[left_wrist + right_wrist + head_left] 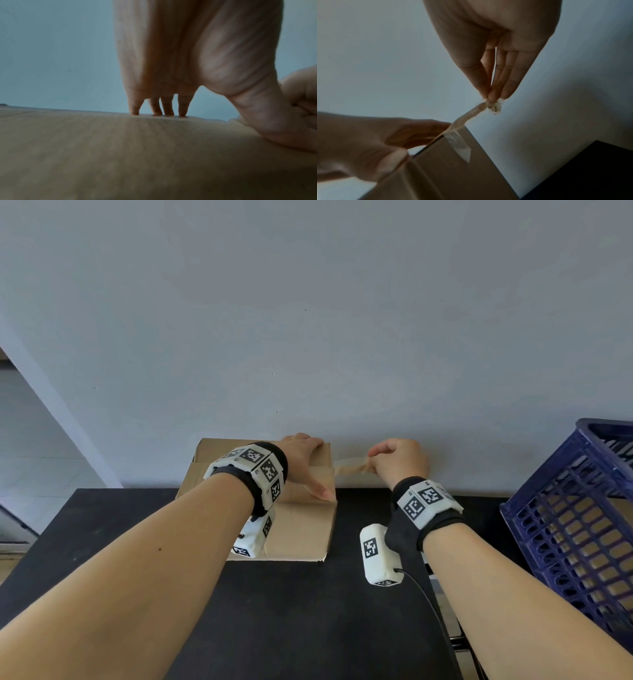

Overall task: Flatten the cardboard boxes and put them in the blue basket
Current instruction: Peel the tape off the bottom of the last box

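A cardboard box [301,522] sits on the black counter [308,611] against a pale grey wall [308,320]. The left hand [305,460] presses flat, fingers straight, on its top. The right hand [399,462] has a pinching grip on a tape strip [349,468]. A blue basket [575,529] stands at right.

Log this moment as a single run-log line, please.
stage: untaping | left hand: presses cardboard box | right hand: pinches tape strip, pulling it off | blue basket: waiting

A plain indoor room, its kind unclear: a black desk [102,542] pushed against a bare pale-grey wall [308,320], a pale tiled floor [41,470] at left, a blue plastic basket [575,529] alongside.
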Available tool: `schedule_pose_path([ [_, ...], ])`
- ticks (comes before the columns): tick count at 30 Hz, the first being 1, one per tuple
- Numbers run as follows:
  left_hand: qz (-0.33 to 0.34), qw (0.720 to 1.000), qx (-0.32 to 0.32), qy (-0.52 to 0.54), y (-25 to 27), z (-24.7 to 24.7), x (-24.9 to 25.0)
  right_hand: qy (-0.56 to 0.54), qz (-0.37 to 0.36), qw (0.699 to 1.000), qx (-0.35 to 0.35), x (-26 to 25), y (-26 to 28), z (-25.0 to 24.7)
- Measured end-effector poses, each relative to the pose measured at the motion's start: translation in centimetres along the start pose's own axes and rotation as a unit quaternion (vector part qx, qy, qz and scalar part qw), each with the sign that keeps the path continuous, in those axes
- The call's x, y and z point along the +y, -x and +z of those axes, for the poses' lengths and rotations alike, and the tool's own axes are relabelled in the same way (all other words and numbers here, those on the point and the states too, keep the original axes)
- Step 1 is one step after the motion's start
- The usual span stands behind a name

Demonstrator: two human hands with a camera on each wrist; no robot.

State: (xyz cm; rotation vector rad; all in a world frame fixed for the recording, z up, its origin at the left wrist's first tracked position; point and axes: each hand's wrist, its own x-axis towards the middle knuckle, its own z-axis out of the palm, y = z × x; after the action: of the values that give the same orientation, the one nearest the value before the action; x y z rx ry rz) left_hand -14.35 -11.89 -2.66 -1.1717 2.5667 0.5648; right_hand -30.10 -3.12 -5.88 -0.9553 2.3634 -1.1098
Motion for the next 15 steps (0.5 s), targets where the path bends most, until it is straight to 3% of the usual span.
schedule_pose_path([
  [6, -0.005, 1.000, -0.001, -0.007, 0.1, 0.0, 0.0, -0.065, -0.002, 0.994, -0.093, -0.7, 1.1, 2.4],
  [11, -0.009, 1.000, 0.000, -0.001, 0.2, 0.0, -0.1, -0.124, 0.032, 0.985, -0.115, -1.7, 1.3, 3.9],
  [15, -0.007, 1.000, -0.002, -0.005, 0.2, 0.0, -0.1, -0.085, -0.016, 0.989, -0.119, -1.2, 1.2, 3.7],
])
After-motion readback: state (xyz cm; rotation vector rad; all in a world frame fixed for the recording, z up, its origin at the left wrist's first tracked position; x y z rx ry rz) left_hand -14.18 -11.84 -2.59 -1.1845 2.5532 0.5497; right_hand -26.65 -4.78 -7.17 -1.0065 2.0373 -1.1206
